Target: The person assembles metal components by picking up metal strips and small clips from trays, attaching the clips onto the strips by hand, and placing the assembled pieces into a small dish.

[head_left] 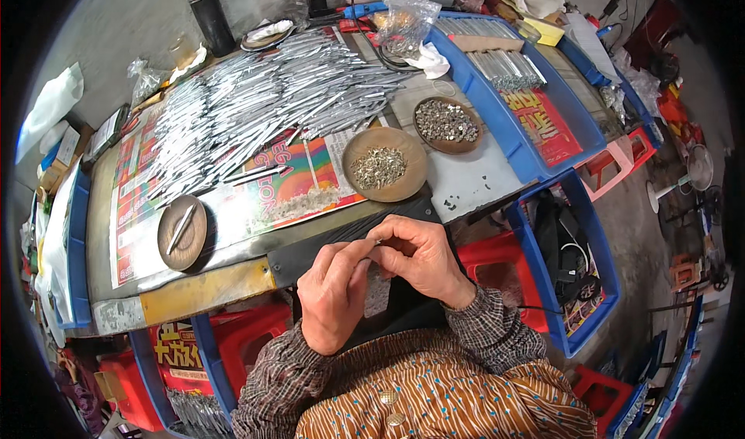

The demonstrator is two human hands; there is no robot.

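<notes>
My left hand point(335, 291) and my right hand point(427, 260) meet just in front of the table edge. The fingertips of both are pinched together around something too small to make out. Beyond them stands a wooden bowl point(417, 171) of tiny brass-coloured pieces. A darker bowl point(444, 147) with small grey metal pieces sits to its right. On the left, a small wooden dish point(195, 245) holds one short silvery rod point(181, 229). A broad heap of thin silvery metal rods point(264, 90) covers the back of the table.
A blue tray point(570, 132) with bundled rods lies on the right. Below it hangs a blue crate point(604, 284) holding a black bag, beside a red stool point(497, 259). A black flask point(209, 16) stands at the back left. Another person's sleeve point(81, 400) shows at lower left.
</notes>
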